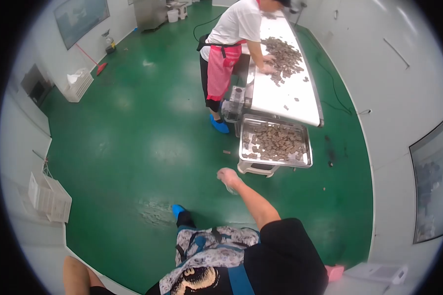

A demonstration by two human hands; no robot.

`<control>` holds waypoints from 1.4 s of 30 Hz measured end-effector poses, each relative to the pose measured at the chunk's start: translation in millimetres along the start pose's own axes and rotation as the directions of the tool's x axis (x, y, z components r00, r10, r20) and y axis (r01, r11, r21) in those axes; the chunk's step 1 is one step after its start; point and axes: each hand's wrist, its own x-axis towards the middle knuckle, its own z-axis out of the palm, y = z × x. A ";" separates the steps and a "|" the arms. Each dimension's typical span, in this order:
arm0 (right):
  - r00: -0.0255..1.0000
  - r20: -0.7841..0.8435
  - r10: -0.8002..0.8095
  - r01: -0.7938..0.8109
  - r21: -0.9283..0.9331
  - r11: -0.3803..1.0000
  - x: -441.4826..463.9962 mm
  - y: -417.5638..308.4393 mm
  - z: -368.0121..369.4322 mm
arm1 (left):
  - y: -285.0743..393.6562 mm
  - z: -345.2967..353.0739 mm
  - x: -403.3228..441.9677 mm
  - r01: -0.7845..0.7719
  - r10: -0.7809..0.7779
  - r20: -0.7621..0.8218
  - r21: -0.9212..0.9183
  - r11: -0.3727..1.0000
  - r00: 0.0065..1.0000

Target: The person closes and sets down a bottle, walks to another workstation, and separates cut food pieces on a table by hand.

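My right hand [226, 176] reaches forward over the green floor, in a thin clear plastic glove whose loose cuff hangs at the wrist. Its fingers look curled in, and I see nothing held in them. Just beyond it, to the right, a metal tray [275, 161] of small brown pieces [276, 141] rests on a white stool [257, 168]; the hand is apart from both. Of my left arm only a bare part shows at the lower left edge, and the left hand is out of view.
A person in a red apron [220, 73] handles brown pieces [283, 56] on a white conveyor belt [280, 101]. A motor unit [235, 101] sits at its near end. White crates [49, 196] stand along the left wall, and a red broom [101, 69] lies farther back. Cables run beside the right wall.
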 end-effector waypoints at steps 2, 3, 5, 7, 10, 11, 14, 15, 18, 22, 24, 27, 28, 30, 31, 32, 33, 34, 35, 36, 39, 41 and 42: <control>0.979 0.108 0.170 -0.181 0.098 0.979 28.9 -32.6 29.8 | -59.7 31.4 2.4 -0.015 0.015 0.028 -0.024 1.000 0.999; 0.983 0.134 0.126 -0.124 -0.024 0.992 43.4 -35.2 47.3 | -87.9 55.2 8.3 -0.021 0.022 0.026 -0.043 0.999 0.999; 0.975 0.201 0.098 -0.061 -0.182 0.981 61.3 -22.7 81.8 | -137.5 101.8 14.6 -0.021 0.023 0.022 -0.087 0.996 0.999; 0.960 0.238 0.149 -0.088 -0.249 0.964 57.5 -16.1 94.1 | -180.2 158.5 18.7 -0.016 0.019 0.014 -0.162 0.987 1.000; 0.920 0.170 0.354 -0.280 -0.349 0.894 20.9 -7.3 111.0 | -230.9 243.8 21.2 -0.014 0.027 0.035 -0.324 0.946 0.999; 0.866 0.144 0.479 -0.406 -0.355 0.842 10.0 -7.3 116.0 | -248.0 272.3 18.9 -0.012 0.030 0.042 -0.369 0.929 0.999; 0.710 0.096 0.698 -0.646 -0.307 0.699 -13.4 25.4 152.7 | -231.1 385.1 32.8 0.297 -0.156 0.253 -0.802 0.517 0.955; 0.689 0.025 0.724 -0.660 -0.390 0.642 -20.5 3.8 147.7 | -237.8 414.5 21.9 0.358 -0.138 0.339 -0.762 0.539 0.931; 0.621 0.160 0.767 -0.689 -0.356 0.632 6.1 36.0 194.1 | -280.5 537.6 -21.6 0.445 0.056 0.614 -0.628 0.639 0.787; 0.858 0.226 0.462 -0.359 -0.380 0.852 145.3 41.2 219.0 | -366.7 675.7 -150.6 0.522 0.348 0.837 -0.538 0.662 0.421; 0.780 0.244 0.576 -0.479 -0.360 0.801 279.4 1.8 183.4 | -447.1 698.5 -268.9 0.367 0.357 0.931 -0.357 0.859 0.072; 0.877 0.122 0.465 -0.416 -0.294 0.861 476.3 -72.4 132.3 | -557.6 654.7 -412.1 0.451 0.047 0.973 0.063 0.891 -0.228; 0.926 -0.018 0.378 -0.377 -0.108 0.920 535.7 -111.1 106.0 | -597.4 621.3 -475.1 0.545 -0.136 0.944 0.288 0.787 -0.301; 0.942 -0.102 0.320 -0.299 0.180 0.937 654.3 -169.6 70.8 | -655.5 552.7 -536.0 0.104 -0.077 0.911 0.129 0.986 -0.405; 0.932 -0.125 0.340 -0.277 0.360 0.891 703.6 -206.9 50.9 | -677.2 589.8 -543.2 0.104 -0.072 0.917 0.122 0.987 -0.391; 0.931 -0.139 0.337 -0.268 0.363 0.892 747.1 -234.4 33.7 | -697.7 620.3 -551.4 0.095 -0.052 0.914 0.098 0.991 -0.402; 0.933 -0.141 0.331 -0.250 0.408 0.878 789.2 -260.0 20.2 | -718.1 647.5 -553.8 0.083 -0.032 0.908 0.073 0.994 -0.417; 0.935 -0.141 0.325 -0.232 0.452 0.861 828.3 -273.1 16.4 | -737.6 669.9 -554.8 0.070 -0.015 0.901 0.050 0.996 -0.433; 0.933 -0.144 0.329 -0.231 0.461 0.857 861.0 -285.2 14.8 | -757.8 686.2 -555.4 0.058 0.002 0.889 0.027 0.998 -0.457; 0.940 -0.175 0.293 -0.201 0.408 0.891 888.0 -285.6 15.9 | -772.4 698.4 -556.9 0.051 0.020 0.875 0.005 0.999 -0.484; 0.926 -0.125 0.357 -0.308 0.296 0.904 948.3 -279.6 36.1 | -835.6 753.6 -555.9 0.038 0.075 0.815 -0.065 0.997 -0.575; 0.907 -0.050 0.419 -0.415 0.071 0.907 956.2 -248.6 51.0 | -859.1 815.5 -552.7 0.061 0.117 0.770 -0.102 0.993 -0.627; 0.919 -0.044 0.392 -0.394 -0.056 0.917 956.1 -230.6 62.5 | -860.6 881.6 -559.4 0.066 0.139 0.747 -0.127 0.990 -0.650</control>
